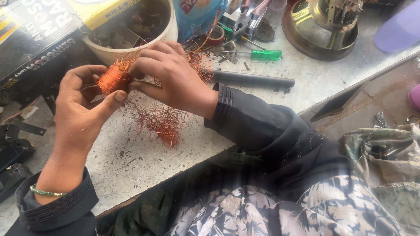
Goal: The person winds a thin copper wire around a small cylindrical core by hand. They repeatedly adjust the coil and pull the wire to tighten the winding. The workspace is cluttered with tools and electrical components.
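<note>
Copper wire, wound into a tight orange coil (113, 78), sat pinched between both hands above the pale, scratched grey worktop (144, 161). The left hand (85, 109) gripped the coil from the near side, its thumb pressed up against the coil's lower end and its fingers curled round the left end. The right hand (173, 78) came over from the right, its fingers closed together on the coil's right end. From the coil a loose tangle of thin copper strands (159, 122) hung down to the worktop, just below the right hand; more strands (201, 63) frayed out behind the right wrist.

A green beaded bracelet (46, 191) circled the left wrist above a dark sleeve cuff.

Far from the hands stood a cream plastic tub (168, 30) filled with dark metal scraps, touching a black and yellow cardboard box (39, 30) on its left. To the right of the tub lay a green-handled screwdriver (264, 55), and nearer, a dark grey metal rod (253, 80) lay flat on the worktop. Red-handled pliers (247, 17) rested at the far edge beside a brass-coloured round motor housing (323, 26). A lilac plastic object (400, 26) showed at the far right.
</note>
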